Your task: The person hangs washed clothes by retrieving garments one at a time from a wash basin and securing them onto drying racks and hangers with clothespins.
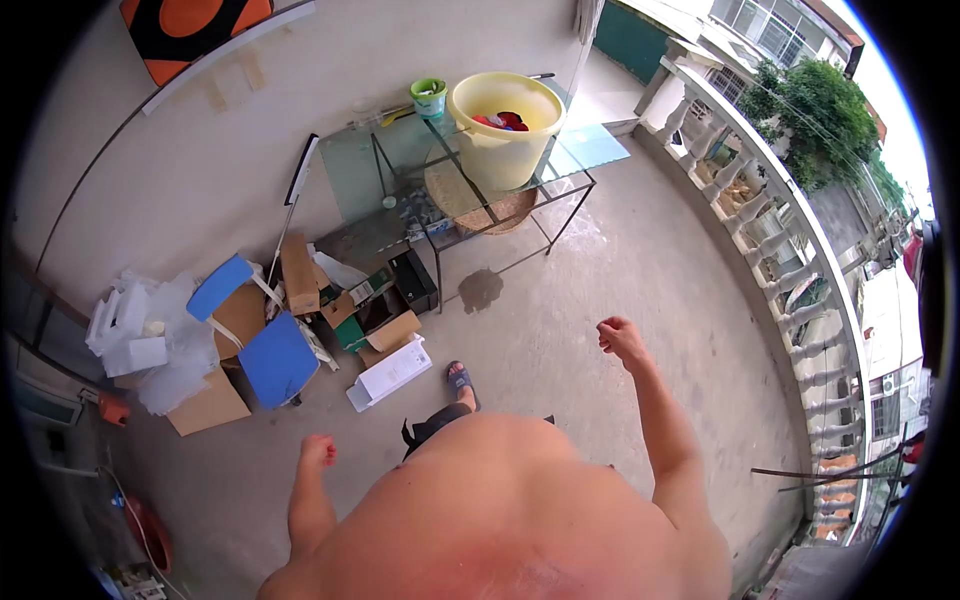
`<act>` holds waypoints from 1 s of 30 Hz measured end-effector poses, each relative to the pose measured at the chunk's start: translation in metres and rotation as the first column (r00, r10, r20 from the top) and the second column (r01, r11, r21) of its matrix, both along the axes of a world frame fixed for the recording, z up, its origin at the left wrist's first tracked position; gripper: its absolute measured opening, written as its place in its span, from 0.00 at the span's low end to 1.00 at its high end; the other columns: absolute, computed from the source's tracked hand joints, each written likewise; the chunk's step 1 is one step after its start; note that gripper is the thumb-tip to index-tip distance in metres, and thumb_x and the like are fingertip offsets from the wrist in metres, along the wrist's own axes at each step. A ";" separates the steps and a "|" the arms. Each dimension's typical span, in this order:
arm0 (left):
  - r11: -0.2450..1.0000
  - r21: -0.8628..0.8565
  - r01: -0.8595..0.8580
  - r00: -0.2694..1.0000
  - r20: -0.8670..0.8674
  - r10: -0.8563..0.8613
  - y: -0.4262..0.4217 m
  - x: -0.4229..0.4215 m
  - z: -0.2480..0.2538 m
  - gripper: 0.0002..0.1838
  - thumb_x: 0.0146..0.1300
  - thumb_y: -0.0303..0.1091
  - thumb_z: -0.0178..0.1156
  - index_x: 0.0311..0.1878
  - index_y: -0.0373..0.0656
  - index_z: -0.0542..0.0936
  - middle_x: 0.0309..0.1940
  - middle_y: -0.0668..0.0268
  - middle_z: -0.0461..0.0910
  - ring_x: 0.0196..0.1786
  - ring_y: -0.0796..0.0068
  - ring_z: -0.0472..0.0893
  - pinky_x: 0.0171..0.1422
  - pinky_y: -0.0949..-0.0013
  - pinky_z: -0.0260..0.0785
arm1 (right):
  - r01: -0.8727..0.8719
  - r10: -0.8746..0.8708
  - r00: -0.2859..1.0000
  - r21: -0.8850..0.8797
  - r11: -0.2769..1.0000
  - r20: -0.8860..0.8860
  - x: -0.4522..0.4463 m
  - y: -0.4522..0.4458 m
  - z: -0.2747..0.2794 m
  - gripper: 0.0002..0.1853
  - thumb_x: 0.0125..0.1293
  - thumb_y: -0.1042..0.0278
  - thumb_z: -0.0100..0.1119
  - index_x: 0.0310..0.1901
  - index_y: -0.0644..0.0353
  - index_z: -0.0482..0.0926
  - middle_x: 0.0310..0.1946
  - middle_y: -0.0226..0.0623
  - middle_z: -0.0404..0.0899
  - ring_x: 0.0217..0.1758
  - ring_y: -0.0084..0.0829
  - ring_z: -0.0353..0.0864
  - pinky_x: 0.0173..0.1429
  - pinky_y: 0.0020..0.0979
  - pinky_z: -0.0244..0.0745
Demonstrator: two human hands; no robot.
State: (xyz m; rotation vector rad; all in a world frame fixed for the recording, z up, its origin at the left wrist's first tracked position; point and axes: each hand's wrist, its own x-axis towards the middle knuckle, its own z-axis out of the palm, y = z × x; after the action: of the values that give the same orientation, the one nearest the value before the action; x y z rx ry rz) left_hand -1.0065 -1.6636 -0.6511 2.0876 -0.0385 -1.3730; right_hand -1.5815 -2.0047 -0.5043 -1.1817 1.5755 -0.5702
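Note:
My left hand (320,450) hangs in the air over the concrete floor, its fingers curled in, holding nothing I can see. Out ahead on the other side, my right hand (622,340) is raised with its fingers folded into a loose fist, likewise with nothing visible in it. Neither hand touches any object. Closest to the left hand is a white box (392,374) lying on the floor. Farther ahead, a large pale yellow bucket (505,150) with red and dark cloth (507,121) inside stands on a glass-topped table (590,152).
A small green pot (428,98) sits beside the bucket. Cardboard boxes (300,275), a blue chair (278,360) and white foam and plastic (150,335) are piled along the left wall. A squeegee (301,170) leans there. A balustrade (790,220) curves along the right.

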 end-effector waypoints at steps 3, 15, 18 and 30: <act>0.993 0.114 -0.002 1.000 -0.027 0.005 -0.052 0.009 -0.016 0.05 0.57 0.32 0.56 0.34 0.42 0.73 0.23 0.65 0.74 0.21 0.74 0.74 0.23 0.69 0.69 | -0.041 0.047 0.998 -0.114 0.993 0.045 0.035 -0.077 0.050 0.11 0.62 0.65 0.53 0.38 0.64 0.76 0.26 0.29 0.75 0.29 0.21 0.74 0.33 0.25 0.71; 0.945 -0.314 0.088 0.979 0.203 -0.024 -0.336 0.022 0.052 0.09 0.59 0.34 0.56 0.42 0.43 0.74 0.26 0.69 0.76 0.25 0.79 0.75 0.24 0.73 0.68 | -0.479 0.391 0.876 -0.418 0.772 -0.282 0.172 -0.409 0.147 0.16 0.53 0.63 0.61 0.40 0.66 0.79 0.33 0.39 0.81 0.36 0.29 0.79 0.43 0.28 0.73; 0.968 -0.249 -0.018 0.975 0.212 0.073 -0.338 0.004 0.054 0.09 0.58 0.33 0.57 0.41 0.41 0.75 0.26 0.69 0.77 0.25 0.80 0.75 0.24 0.76 0.67 | -0.649 0.459 0.750 -0.396 0.650 -0.476 0.220 -0.486 0.108 0.22 0.49 0.58 0.64 0.42 0.65 0.78 0.37 0.45 0.81 0.42 0.37 0.80 0.49 0.32 0.73; 0.978 0.203 -0.057 0.995 0.095 0.038 -0.291 -0.219 0.078 0.10 0.56 0.35 0.55 0.40 0.44 0.76 0.29 0.67 0.76 0.31 0.73 0.76 0.34 0.65 0.70 | -0.946 0.800 0.323 -0.141 0.292 -0.507 0.279 -0.623 0.036 0.31 0.43 0.55 0.63 0.50 0.64 0.72 0.41 0.49 0.78 0.47 0.43 0.76 0.53 0.35 0.70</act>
State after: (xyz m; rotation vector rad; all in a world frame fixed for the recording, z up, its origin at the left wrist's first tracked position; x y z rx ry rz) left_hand -1.2255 -1.9550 -0.5728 2.3050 0.1196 -1.2999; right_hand -1.3027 -2.6276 -0.4682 -2.3709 0.7382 0.1253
